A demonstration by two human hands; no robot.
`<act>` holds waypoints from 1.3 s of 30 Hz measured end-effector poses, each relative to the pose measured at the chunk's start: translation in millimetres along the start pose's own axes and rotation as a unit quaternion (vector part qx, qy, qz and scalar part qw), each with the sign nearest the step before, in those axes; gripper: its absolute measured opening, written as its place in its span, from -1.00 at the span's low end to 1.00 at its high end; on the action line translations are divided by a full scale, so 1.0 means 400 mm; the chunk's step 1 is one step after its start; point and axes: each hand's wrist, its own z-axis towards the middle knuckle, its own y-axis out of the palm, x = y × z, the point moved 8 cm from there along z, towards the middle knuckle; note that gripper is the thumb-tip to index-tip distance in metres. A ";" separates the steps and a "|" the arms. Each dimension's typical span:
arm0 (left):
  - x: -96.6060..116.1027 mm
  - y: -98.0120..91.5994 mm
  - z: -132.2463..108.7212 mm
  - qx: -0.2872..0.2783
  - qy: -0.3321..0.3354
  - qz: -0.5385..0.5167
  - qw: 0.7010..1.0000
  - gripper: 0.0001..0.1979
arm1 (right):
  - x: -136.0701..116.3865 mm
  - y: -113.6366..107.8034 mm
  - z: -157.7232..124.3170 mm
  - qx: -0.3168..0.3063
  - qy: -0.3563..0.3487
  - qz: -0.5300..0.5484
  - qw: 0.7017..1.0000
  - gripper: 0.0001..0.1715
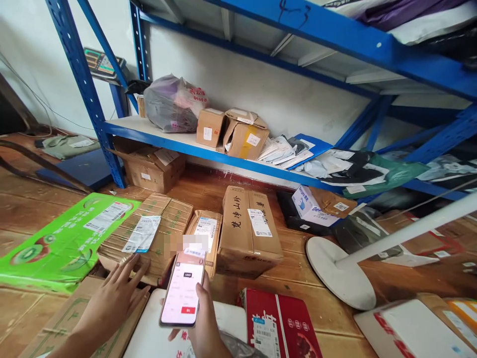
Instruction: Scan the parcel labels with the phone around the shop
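Note:
My right hand [204, 311] is wrapped round a smartphone [182, 291], whose lit screen faces me with a red button near its bottom. My left hand [121, 283] lies with fingers spread at the near edge of a brown cardboard box [164, 223] bearing a white shipping label [141, 233]. Left of that box is a bright green kiwi carton [70, 238] with its own label. Just beyond the phone stands a narrow brown parcel [206, 226], and beside it a taller carton [246, 238] printed with dark characters. A white box [145, 323] sits below the phone, partly hidden by my hands.
A blue metal rack [208, 156] holds a grey plastic bag, small boxes and flat mailers. A red box [279, 323] stands at the front. To the right is a white pole on a round base [339, 273]. A blue platform scale [82, 166] stands at left.

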 end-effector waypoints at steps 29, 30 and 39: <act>0.005 -0.019 0.014 -0.020 0.022 0.001 1.000 -0.46 | -0.090 0.009 0.071 0.006 -0.043 -0.004 0.999 0.08; 0.001 -0.014 0.012 -0.028 0.011 -0.008 1.000 -0.47 | -0.093 0.011 0.068 -0.002 -0.043 -0.005 0.999 0.06; -0.002 0.005 0.007 -0.056 -0.001 -0.010 0.998 -0.46 | -0.125 0.037 0.024 -0.121 -0.066 -0.028 0.990 0.04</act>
